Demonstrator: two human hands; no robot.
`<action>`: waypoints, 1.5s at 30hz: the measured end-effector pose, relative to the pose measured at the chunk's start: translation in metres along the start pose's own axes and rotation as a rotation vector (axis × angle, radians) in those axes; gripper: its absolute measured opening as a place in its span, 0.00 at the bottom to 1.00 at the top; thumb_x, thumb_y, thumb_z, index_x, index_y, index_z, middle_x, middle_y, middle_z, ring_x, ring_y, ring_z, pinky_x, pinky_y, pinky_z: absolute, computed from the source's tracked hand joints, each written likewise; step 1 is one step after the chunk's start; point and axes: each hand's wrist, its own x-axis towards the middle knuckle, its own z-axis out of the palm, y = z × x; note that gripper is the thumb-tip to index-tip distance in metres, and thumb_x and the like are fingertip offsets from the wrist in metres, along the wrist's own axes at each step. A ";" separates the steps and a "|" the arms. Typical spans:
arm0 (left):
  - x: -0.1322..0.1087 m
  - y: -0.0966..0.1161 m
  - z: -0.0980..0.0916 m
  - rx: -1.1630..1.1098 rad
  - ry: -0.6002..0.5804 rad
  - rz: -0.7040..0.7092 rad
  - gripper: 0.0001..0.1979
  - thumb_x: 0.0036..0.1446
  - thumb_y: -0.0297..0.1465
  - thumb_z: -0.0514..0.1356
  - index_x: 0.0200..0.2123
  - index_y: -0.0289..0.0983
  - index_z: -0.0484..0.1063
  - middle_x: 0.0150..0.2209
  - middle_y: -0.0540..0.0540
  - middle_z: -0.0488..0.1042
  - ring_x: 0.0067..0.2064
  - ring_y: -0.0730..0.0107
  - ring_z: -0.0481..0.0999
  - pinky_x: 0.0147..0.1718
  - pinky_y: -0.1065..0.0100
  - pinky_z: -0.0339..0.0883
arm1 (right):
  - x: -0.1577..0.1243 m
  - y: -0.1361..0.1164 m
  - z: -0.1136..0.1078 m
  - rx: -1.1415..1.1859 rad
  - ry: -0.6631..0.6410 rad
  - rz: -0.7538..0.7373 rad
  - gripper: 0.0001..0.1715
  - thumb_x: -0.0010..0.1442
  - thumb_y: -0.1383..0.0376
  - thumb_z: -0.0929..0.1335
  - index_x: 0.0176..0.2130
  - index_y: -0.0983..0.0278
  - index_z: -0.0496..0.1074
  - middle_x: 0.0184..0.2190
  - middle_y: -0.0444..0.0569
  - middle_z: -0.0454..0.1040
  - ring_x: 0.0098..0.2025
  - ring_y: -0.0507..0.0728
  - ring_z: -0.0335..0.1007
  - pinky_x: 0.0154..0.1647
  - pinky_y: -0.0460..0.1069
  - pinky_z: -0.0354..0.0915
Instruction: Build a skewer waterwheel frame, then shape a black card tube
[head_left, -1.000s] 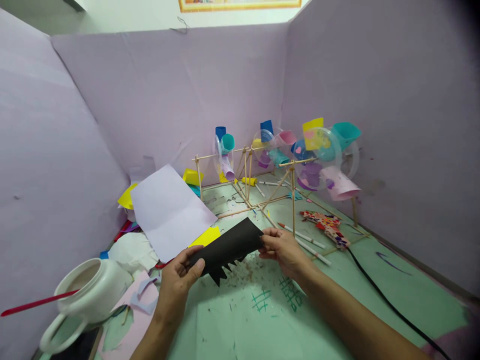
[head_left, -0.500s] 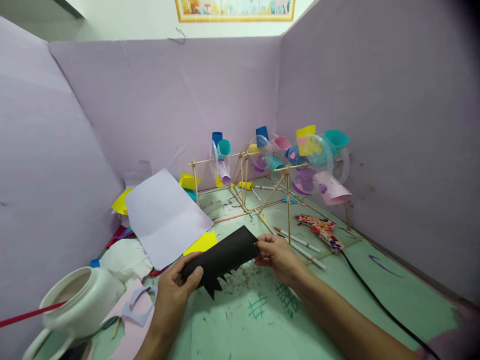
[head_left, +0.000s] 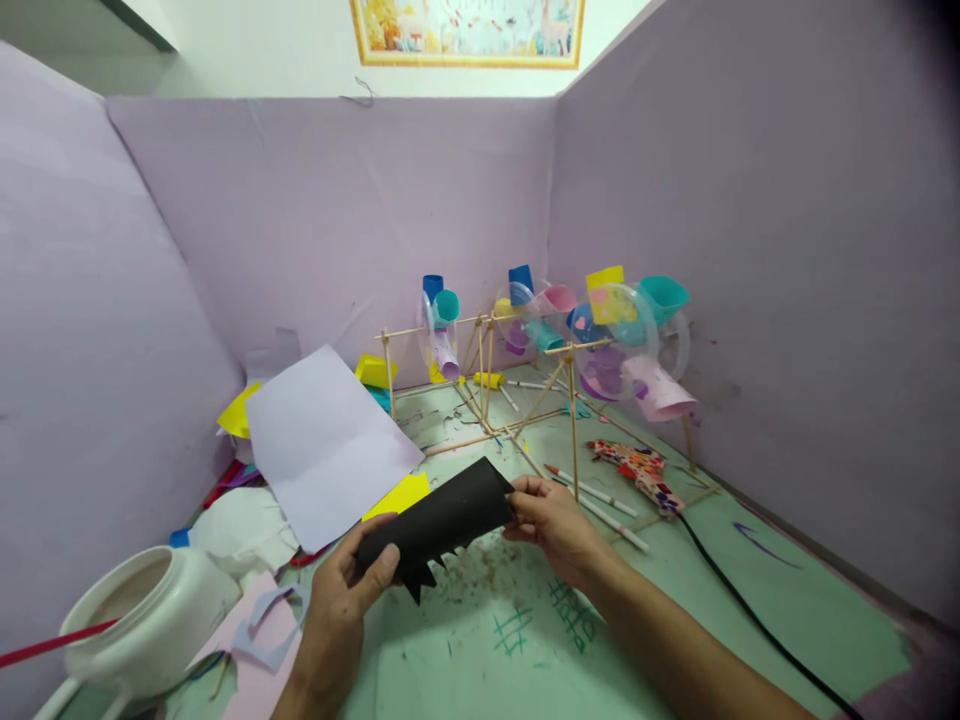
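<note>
A black paper roll with a jagged, fringed lower edge is held slantwise above the table. My left hand grips its left end, thumb on the near side and fingers behind. At the roll's right end, my right hand pinches the paper edge; its fingertips are partly hidden. Below and behind the roll lies a piece of yellow paper. A large white sheet rests beyond my left hand.
Stick frames carry clear wheels with coloured paper cups. A patterned glue gun with a black cord lies at right, near white pencils. A white pot and pink paper scraps are at left.
Both hands still hold the black paper roll, which has shifted very slightly left and down in view. The background has also dropped slightly as the camera tilted.
</note>
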 end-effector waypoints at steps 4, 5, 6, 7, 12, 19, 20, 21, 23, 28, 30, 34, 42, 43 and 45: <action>0.002 0.008 -0.007 -0.134 0.015 -0.018 0.25 0.39 0.40 0.67 0.41 0.32 0.71 0.36 0.43 0.75 0.37 0.62 0.73 0.32 0.68 0.68 | -0.004 -0.005 -0.003 -0.043 -0.006 -0.166 0.18 0.43 0.55 0.71 0.29 0.66 0.69 0.24 0.46 0.71 0.24 0.51 0.67 0.29 0.49 0.68; 0.002 0.011 -0.009 -0.170 0.027 -0.019 0.25 0.39 0.39 0.67 0.41 0.32 0.71 0.36 0.43 0.75 0.36 0.62 0.73 0.31 0.68 0.68 | -0.004 -0.009 -0.004 -0.092 0.026 -0.276 0.19 0.47 0.52 0.70 0.30 0.66 0.70 0.27 0.48 0.72 0.27 0.52 0.68 0.32 0.50 0.68; 0.003 0.013 -0.011 -0.199 0.041 -0.015 0.25 0.39 0.39 0.67 0.40 0.32 0.72 0.37 0.43 0.75 0.36 0.63 0.73 0.30 0.69 0.68 | -0.004 -0.014 -0.003 -0.153 0.060 -0.398 0.20 0.50 0.51 0.68 0.32 0.66 0.71 0.31 0.50 0.73 0.30 0.54 0.69 0.35 0.51 0.68; 0.003 0.015 -0.012 -0.220 0.054 -0.006 0.24 0.39 0.39 0.67 0.40 0.32 0.72 0.37 0.43 0.75 0.35 0.63 0.73 0.29 0.69 0.68 | -0.003 -0.021 -0.001 -0.218 0.086 -0.516 0.19 0.52 0.51 0.66 0.33 0.66 0.71 0.33 0.51 0.73 0.35 0.55 0.70 0.38 0.51 0.67; 0.003 0.017 -0.016 -0.282 0.072 0.024 0.24 0.38 0.39 0.68 0.38 0.32 0.73 0.36 0.44 0.75 0.37 0.61 0.73 0.29 0.68 0.70 | 0.005 -0.067 0.026 -0.489 0.089 -0.760 0.11 0.56 0.64 0.62 0.37 0.62 0.71 0.41 0.49 0.73 0.44 0.57 0.67 0.44 0.52 0.64; 0.008 0.009 -0.019 -0.331 0.134 0.004 0.22 0.37 0.39 0.68 0.37 0.36 0.74 0.37 0.47 0.75 0.36 0.64 0.72 0.26 0.72 0.70 | -0.023 -0.078 0.017 -0.636 0.226 -1.087 0.12 0.54 0.73 0.61 0.30 0.61 0.71 0.35 0.46 0.75 0.37 0.54 0.70 0.39 0.49 0.65; 0.009 0.009 -0.020 -0.342 0.138 -0.002 0.21 0.37 0.39 0.68 0.36 0.36 0.74 0.36 0.47 0.75 0.35 0.65 0.71 0.25 0.72 0.70 | -0.029 -0.079 0.007 -0.643 0.309 -1.173 0.12 0.54 0.73 0.61 0.30 0.61 0.70 0.34 0.46 0.75 0.37 0.54 0.70 0.40 0.50 0.65; 0.009 0.008 -0.020 -0.351 0.143 -0.010 0.21 0.36 0.40 0.68 0.36 0.36 0.74 0.36 0.47 0.75 0.34 0.66 0.71 0.24 0.73 0.69 | -0.035 -0.081 -0.005 -0.640 0.399 -1.257 0.11 0.54 0.74 0.61 0.29 0.61 0.70 0.33 0.46 0.75 0.37 0.54 0.70 0.41 0.50 0.65; 0.009 0.008 -0.020 -0.359 0.150 -0.026 0.22 0.35 0.40 0.68 0.36 0.36 0.75 0.35 0.47 0.75 0.34 0.65 0.71 0.23 0.73 0.69 | -0.042 -0.094 -0.031 -0.638 0.588 -1.379 0.11 0.55 0.73 0.61 0.31 0.61 0.71 0.33 0.47 0.75 0.39 0.55 0.70 0.44 0.52 0.64; 0.010 0.009 -0.019 -0.361 0.158 -0.055 0.22 0.32 0.40 0.70 0.34 0.37 0.76 0.35 0.46 0.75 0.35 0.62 0.71 0.24 0.71 0.71 | -0.038 -0.146 -0.079 -1.007 0.893 -1.446 0.20 0.58 0.69 0.60 0.49 0.60 0.69 0.46 0.50 0.72 0.51 0.59 0.63 0.53 0.57 0.59; 0.011 0.008 -0.018 -0.368 0.173 -0.050 0.21 0.30 0.40 0.70 0.32 0.38 0.76 0.35 0.47 0.75 0.35 0.62 0.71 0.24 0.71 0.71 | -0.033 -0.159 -0.090 -1.184 0.845 -1.424 0.25 0.58 0.69 0.60 0.55 0.59 0.64 0.49 0.49 0.70 0.57 0.60 0.57 0.55 0.58 0.56; 0.011 0.005 -0.017 -0.331 0.147 -0.051 0.20 0.31 0.40 0.70 0.32 0.38 0.76 0.34 0.47 0.75 0.33 0.65 0.71 0.23 0.71 0.70 | -0.033 -0.152 -0.105 -1.332 0.795 -1.393 0.28 0.56 0.71 0.60 0.56 0.57 0.62 0.43 0.47 0.75 0.57 0.62 0.57 0.59 0.65 0.47; 0.009 0.003 -0.015 -0.311 0.137 -0.033 0.20 0.34 0.40 0.69 0.33 0.37 0.76 0.34 0.47 0.75 0.30 0.67 0.70 0.22 0.71 0.68 | -0.076 -0.094 -0.105 -0.929 0.825 -1.477 0.14 0.50 0.73 0.60 0.29 0.59 0.71 0.19 0.40 0.68 0.24 0.53 0.63 0.53 0.61 0.58; 0.009 0.004 -0.014 -0.310 0.136 -0.029 0.20 0.34 0.40 0.69 0.33 0.37 0.76 0.34 0.47 0.75 0.31 0.66 0.70 0.21 0.71 0.68 | -0.079 -0.088 -0.097 -0.883 0.766 -1.463 0.13 0.51 0.73 0.60 0.29 0.59 0.71 0.20 0.40 0.68 0.25 0.53 0.64 0.52 0.60 0.60; 0.008 0.005 -0.013 -0.309 0.138 -0.027 0.20 0.34 0.40 0.69 0.34 0.37 0.76 0.34 0.47 0.75 0.32 0.65 0.71 0.22 0.71 0.68 | -0.080 -0.078 -0.076 -0.812 0.595 -1.388 0.12 0.52 0.72 0.61 0.30 0.59 0.71 0.21 0.41 0.70 0.27 0.53 0.67 0.51 0.58 0.61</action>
